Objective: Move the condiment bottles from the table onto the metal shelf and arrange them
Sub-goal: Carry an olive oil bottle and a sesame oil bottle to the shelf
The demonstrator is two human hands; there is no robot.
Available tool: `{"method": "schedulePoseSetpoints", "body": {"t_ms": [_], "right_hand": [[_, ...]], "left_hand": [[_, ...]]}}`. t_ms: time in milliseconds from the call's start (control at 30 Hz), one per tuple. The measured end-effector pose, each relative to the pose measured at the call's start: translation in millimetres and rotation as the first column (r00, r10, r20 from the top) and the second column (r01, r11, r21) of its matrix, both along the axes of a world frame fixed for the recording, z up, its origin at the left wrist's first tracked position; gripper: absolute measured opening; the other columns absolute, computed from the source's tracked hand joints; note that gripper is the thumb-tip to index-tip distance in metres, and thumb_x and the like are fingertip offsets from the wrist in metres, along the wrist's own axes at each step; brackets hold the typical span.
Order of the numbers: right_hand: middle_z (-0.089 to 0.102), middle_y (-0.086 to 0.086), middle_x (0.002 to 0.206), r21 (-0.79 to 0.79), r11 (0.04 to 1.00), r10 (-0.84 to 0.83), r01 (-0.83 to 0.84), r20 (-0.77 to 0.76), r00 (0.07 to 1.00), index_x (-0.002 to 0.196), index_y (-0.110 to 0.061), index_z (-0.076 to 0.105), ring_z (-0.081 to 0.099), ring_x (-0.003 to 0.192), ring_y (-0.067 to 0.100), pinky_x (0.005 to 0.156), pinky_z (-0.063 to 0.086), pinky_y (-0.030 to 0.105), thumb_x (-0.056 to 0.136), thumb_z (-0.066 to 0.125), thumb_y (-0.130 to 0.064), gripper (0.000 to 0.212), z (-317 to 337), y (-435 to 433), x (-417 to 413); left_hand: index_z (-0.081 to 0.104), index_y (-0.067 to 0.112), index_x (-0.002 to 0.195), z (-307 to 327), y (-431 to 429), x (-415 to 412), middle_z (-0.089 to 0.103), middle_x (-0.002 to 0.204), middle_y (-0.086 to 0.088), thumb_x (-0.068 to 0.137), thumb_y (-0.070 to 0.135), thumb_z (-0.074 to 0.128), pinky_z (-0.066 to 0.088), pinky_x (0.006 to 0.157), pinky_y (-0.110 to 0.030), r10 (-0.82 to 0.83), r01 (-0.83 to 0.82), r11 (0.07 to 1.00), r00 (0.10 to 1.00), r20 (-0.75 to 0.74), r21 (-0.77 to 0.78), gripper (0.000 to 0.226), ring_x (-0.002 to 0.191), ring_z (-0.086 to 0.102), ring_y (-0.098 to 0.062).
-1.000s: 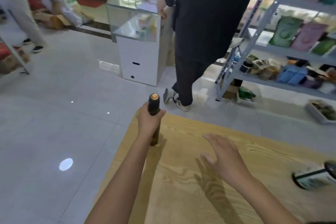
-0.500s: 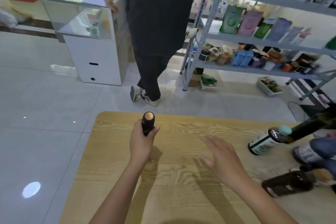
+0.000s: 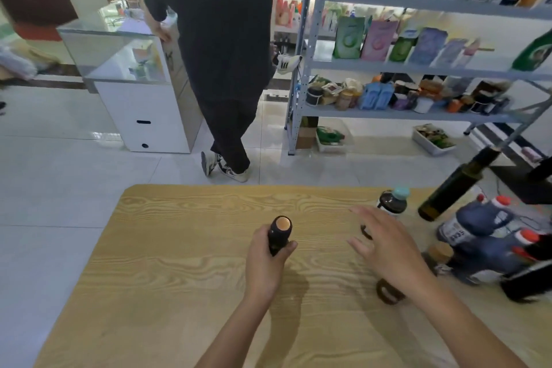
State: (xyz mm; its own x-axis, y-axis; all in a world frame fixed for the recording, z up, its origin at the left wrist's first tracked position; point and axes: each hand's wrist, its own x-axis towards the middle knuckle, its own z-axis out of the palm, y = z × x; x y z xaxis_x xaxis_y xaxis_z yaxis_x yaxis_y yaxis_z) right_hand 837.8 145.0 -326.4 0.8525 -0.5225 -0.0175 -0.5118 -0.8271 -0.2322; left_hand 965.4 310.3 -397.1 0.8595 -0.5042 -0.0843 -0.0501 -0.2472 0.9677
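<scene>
View's swung right in the last second, so more bottles (image 3: 484, 236) showed up at 3 o'clock on the table (image 3: 179, 248). My left hand (image 3: 265, 263) still grips the dark bottle (image 3: 279, 234) mid-table. The right hand (image 3: 385, 245) is open and spread, now almost at them. The shelf (image 3: 418, 64) is at 1 o'clock, so I'd guess a second grab comes first.

light: bright, even | shadows: soft under hands on table (image 3: 185, 272) | blur: right-edge bottles | edges: wide-angle bowing
</scene>
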Motion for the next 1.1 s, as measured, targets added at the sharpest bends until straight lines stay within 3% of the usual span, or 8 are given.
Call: {"method": "schedulePoseSetpoints", "body": {"t_ms": [133,267,433,500,633,800,967,1100], "right_hand": [[0.04,-0.008,0.145,0.004,1.0,0.023,-0.023,-0.032,0.999,0.138,-0.03,0.04,0.036,0.133,0.014,0.11,0.031,0.033,0.083,0.065,-0.042,0.061,4,-73,-56],[0.045,-0.015,0.138,0.094,0.983,0.174,-0.159,-0.175,0.969,0.129,-0.044,0.044,0.043,0.128,0.013,0.105,0.038,0.033,0.076,0.07,-0.047,0.06,-3,-143,-98],[0.063,-0.013,0.112,0.274,0.933,0.279,-0.233,-0.143,0.95,0.11,-0.043,0.055,0.06,0.096,0.011,0.085,0.051,0.033,0.073,0.074,-0.018,0.049,-15,-173,-119],[0.063,-0.011,0.11,0.298,0.917,0.315,-0.266,-0.129,0.94,0.114,-0.044,0.052,0.059,0.09,0.009,0.082,0.051,0.032,0.075,0.073,-0.015,0.052,-20,-178,-120],[0.052,-0.018,0.121,0.354,0.853,0.428,-0.385,-0.051,0.902,0.13,-0.039,0.048,0.052,0.104,0.004,0.086,0.044,0.025,0.079,0.072,-0.015,0.062,-23,-178,-115],[0.056,-0.016,0.109,0.372,0.828,0.457,-0.419,-0.014,0.889,0.115,-0.033,0.06,0.054,0.09,0.006,0.078,0.043,0.027,0.079,0.073,-0.021,0.04,-26,-175,-107],[0.063,-0.008,0.109,0.438,0.805,0.407,-0.401,0.085,0.91,0.109,-0.025,0.062,0.058,0.102,0.015,0.088,0.048,0.034,0.076,0.076,-0.029,0.036,-37,-174,-100],[0.06,-0.007,0.118,0.548,0.759,0.358,-0.352,0.101,0.928,0.118,-0.019,0.057,0.054,0.111,0.014,0.09,0.044,0.029,0.077,0.075,-0.033,0.047,-57,-170,-101]], "left_hand": [[0.056,0.017,0.098,5,-32,-55,0.058,0.092,0.006,0.081,0.019,0.073,0.04,0.068,-0.022,0.096,-0.097,0.995,0.995,0.022,0.025,0.024,0.085,0.055,-0.013],[0.053,0.024,0.106,14,-61,-110,0.059,0.098,0.007,0.083,0.018,0.071,0.038,0.081,-0.029,0.229,-0.23,0.973,0.963,-0.142,0.009,0.029,0.092,0.054,-0.013],[0.056,0.021,0.11,15,-82,-167,0.062,0.107,0.002,0.083,0.018,0.071,0.041,0.087,-0.033,0.205,-0.2,0.979,0.964,-0.172,0.042,0.031,0.102,0.056,-0.019],[0.056,0.018,0.112,17,-88,-179,0.062,0.109,-0.001,0.083,0.017,0.071,0.04,0.086,-0.031,0.244,-0.241,0.97,0.953,-0.177,0.04,0.033,0.103,0.056,-0.019],[0.055,0.014,0.115,18,-88,-191,0.061,0.108,-0.002,0.084,0.014,0.07,0.038,0.081,-0.029,0.308,-0.308,0.951,0.931,-0.194,0.034,0.035,0.099,0.055,-0.019],[0.055,0.014,0.114,15,-91,-197,0.061,0.107,-0.003,0.085,0.015,0.069,0.038,0.081,-0.031,0.361,-0.358,0.932,0.915,-0.181,0.05,0.032,0.1,0.055,-0.021],[0.055,0.013,0.119,14,-95,-201,0.06,0.111,-0.004,0.086,0.018,0.068,0.037,0.081,-0.031,0.402,-0.397,0.916,0.901,-0.161,0.062,0.036,0.101,0.054,-0.021],[0.054,0.013,0.118,15,-95,-204,0.059,0.11,-0.002,0.087,0.019,0.067,0.037,0.082,-0.03,0.404,-0.399,0.915,0.904,-0.142,0.065,0.034,0.101,0.053,-0.019]]}}
